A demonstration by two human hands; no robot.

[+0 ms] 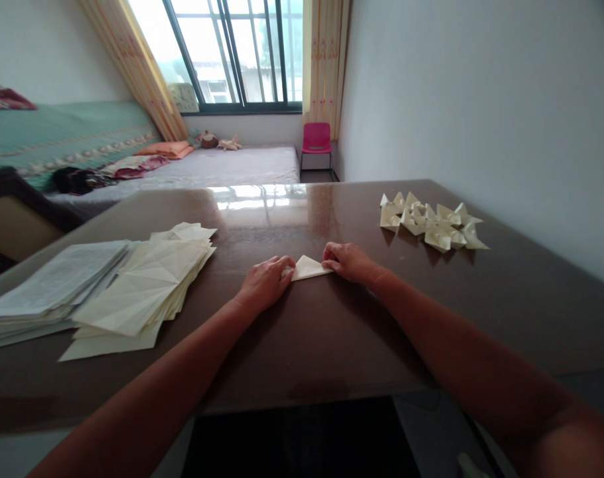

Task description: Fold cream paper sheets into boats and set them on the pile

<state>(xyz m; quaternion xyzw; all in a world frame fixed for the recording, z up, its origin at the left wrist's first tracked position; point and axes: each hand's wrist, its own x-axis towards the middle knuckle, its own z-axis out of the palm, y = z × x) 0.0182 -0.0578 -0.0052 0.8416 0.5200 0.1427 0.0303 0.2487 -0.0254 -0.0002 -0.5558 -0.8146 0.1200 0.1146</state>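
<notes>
A small folded piece of cream paper (308,267), roughly triangular with its peak pointing away from me, lies on the brown table between my hands. My left hand (268,281) pinches its left corner, fingers closed. At the right corner, my right hand (350,261) grips the paper between thumb and curled fingers. The corners themselves are partly hidden under the fingertips. To the left is a stack of creased cream sheets (145,282). Several finished-looking folded paper shapes (431,222) with pointed tips stand grouped on the right side of the table.
A pile of printed paper sheets (58,279) lies at the left, against the cream stack. The glossy brown table (292,352) has its near edge in front of me. Along the right runs a white wall (481,99). Beyond are a bed (242,164) and a pink chair (316,138).
</notes>
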